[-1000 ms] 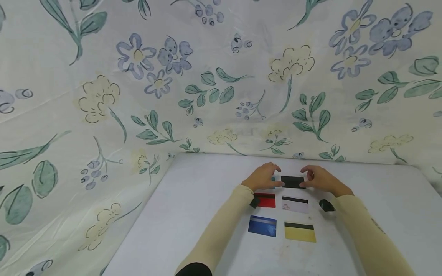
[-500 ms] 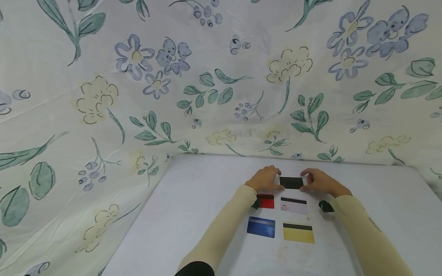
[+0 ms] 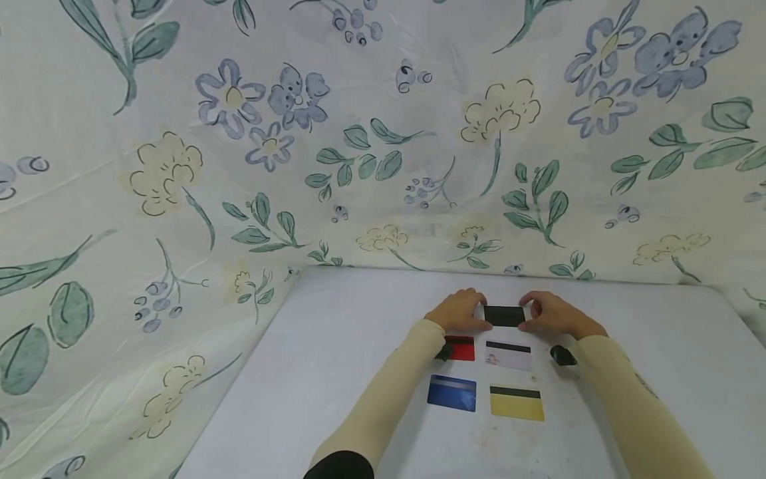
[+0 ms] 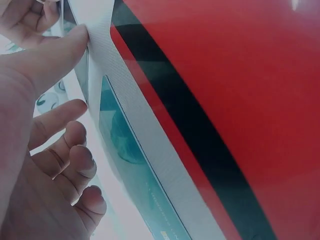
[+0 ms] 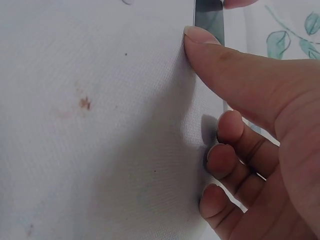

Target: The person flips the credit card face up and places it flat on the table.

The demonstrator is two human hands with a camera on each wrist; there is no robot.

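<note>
In the head view a black card [image 3: 504,316] lies at the back of the group, between both hands. My left hand [image 3: 456,311] holds its left end, thumb at the near corner and index finger at the far one. The right hand [image 3: 556,314] grips the opposite end the same way; in the right wrist view its thumb [image 5: 200,40] presses the card's edge [image 5: 209,20], other fingers curled below. A teal card [image 4: 130,150] lies beside the left fingers in the left wrist view, hidden under that hand from the head. Nearer me is a red card [image 3: 461,348], partly covered by the wrist camera.
Below the black card lies a pale lilac card [image 3: 509,356]. Closer still are a blue card [image 3: 451,392] and a yellow card [image 3: 517,403]. All rest on a white table [image 3: 299,372]. A floral cloth [image 3: 383,146] hangs behind and at left.
The left hand has shifted slightly right against the black card, covering the teal card in the head view. The right index finger has come down to the card's far corner. Other cards have stayed put.
</note>
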